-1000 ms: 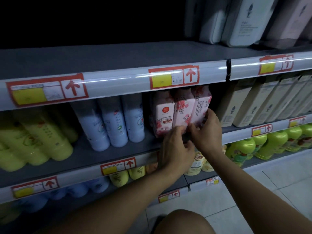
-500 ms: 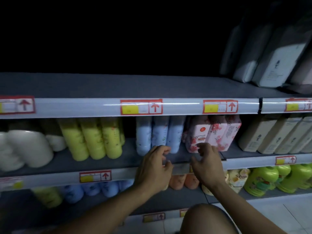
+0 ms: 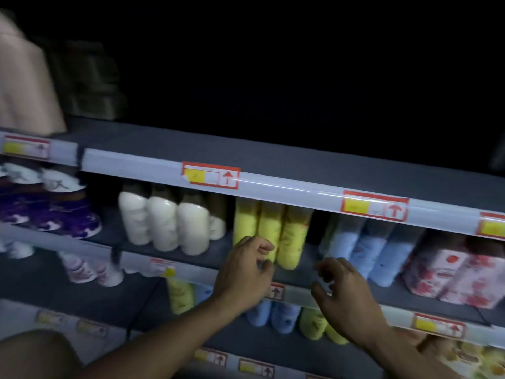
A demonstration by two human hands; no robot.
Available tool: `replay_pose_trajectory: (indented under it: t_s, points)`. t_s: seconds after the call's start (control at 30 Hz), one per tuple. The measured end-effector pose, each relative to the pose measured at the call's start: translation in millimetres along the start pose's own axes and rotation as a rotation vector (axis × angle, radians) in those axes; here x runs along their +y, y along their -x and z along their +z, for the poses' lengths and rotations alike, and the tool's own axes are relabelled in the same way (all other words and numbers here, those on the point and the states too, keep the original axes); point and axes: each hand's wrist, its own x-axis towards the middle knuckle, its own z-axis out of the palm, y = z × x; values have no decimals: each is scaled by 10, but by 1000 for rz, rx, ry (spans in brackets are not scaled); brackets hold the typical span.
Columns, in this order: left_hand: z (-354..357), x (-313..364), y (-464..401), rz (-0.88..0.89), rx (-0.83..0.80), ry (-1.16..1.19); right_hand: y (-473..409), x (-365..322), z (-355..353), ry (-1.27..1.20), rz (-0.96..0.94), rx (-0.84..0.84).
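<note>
I face a dim shop shelf. Yellow bottles (image 3: 293, 239) stand in a row on the middle shelf (image 3: 191, 255), with white bottles (image 3: 164, 225) to their left and pale blue bottles (image 3: 382, 258) to their right. My left hand (image 3: 246, 272) hovers in front of the yellow bottles, fingers loosely curled, holding nothing. My right hand (image 3: 347, 294) hangs in front of the shelf edge between the yellow and blue bottles, fingers loosely curled and empty. Pink flowered packs (image 3: 459, 280) stand at the far right.
Purple patterned packs (image 3: 54, 214) sit at the left of the middle shelf. The upper shelf rail (image 3: 287, 187) carries red and yellow price tags. The shelf below holds more blue and yellow bottles (image 3: 311, 321). My knee (image 3: 35, 356) shows at the bottom left.
Both hands have let go of the pink flowered packs and moved left along the shelf. The view has swung left, and the hands now hover by the yellow bottles.
</note>
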Motion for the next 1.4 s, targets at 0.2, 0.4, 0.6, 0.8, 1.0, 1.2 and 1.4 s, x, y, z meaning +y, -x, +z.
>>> replay_pose_trajectory:
  t_s: [0.2,0.4,0.6,0.8,1.0,1.2,1.4]
  points:
    - [-807,-371,-95,-73,162,-37,-168,-906,650,-115,-123,-147]
    - [-1568,-954,-223,-375,262,-80,-384,-1402,1263,-186,-149,-210]
    - [-2100,-1270,-565,-427,297,-121,-687,-1489,1588,-269,-85,-177]
    - [-2124,-1529,-721,-378,612,-25,-834,-1457,1893,-310,24,-161]
    - [-2150,-1898,-674,-332,502,6,-1044,-1667,2046,-438,103,-125]
    - [-2285,-2042,-812,-463,260,188,-1341,-1788,2127,-422,234,-110]
    - [-2180,-2156,-800,-458,147,160,-1440,-1738,2303,-399,248,-20]
